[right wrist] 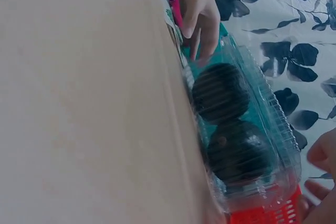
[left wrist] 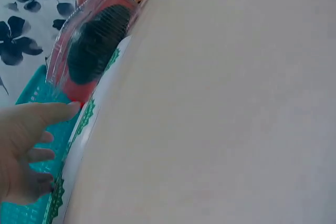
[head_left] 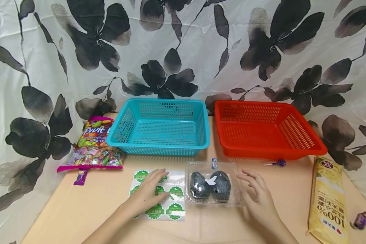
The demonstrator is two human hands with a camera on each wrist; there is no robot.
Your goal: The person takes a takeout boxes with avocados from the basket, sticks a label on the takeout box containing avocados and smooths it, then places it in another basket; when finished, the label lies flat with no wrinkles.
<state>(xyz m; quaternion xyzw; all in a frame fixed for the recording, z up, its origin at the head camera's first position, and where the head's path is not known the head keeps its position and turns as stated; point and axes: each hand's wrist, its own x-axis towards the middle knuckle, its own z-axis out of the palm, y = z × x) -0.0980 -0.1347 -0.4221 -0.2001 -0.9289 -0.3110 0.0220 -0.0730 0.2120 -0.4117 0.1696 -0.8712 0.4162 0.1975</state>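
Observation:
A clear plastic clamshell box (head_left: 189, 200) lies on the table in front of me, with two dark, rounded things (head_left: 221, 186) inside. Just right of it is my right hand (head_left: 257, 195), fingers loosely extended; whether the fingertips touch the box I cannot tell. My left hand (head_left: 147, 195) is over a sheet of green round stickers (head_left: 175, 211), fingers spread and holding nothing; contact with the sheet is unclear. In the left wrist view the thumb of the left hand (left wrist: 26, 150) points toward the box. The right wrist view shows the right hand (right wrist: 321, 177) at the box's near end.
Behind stand a blue basket (head_left: 158, 150) and a red basket (head_left: 271, 154). At left are a candy bag (head_left: 94, 152) and a small purple packet (head_left: 80, 177). A small blue packet (head_left: 215, 163), a lollipop (head_left: 280, 163), a yellow pasta bag (head_left: 327, 200) and a purple-wrapped candy (head_left: 360, 221) lie around.

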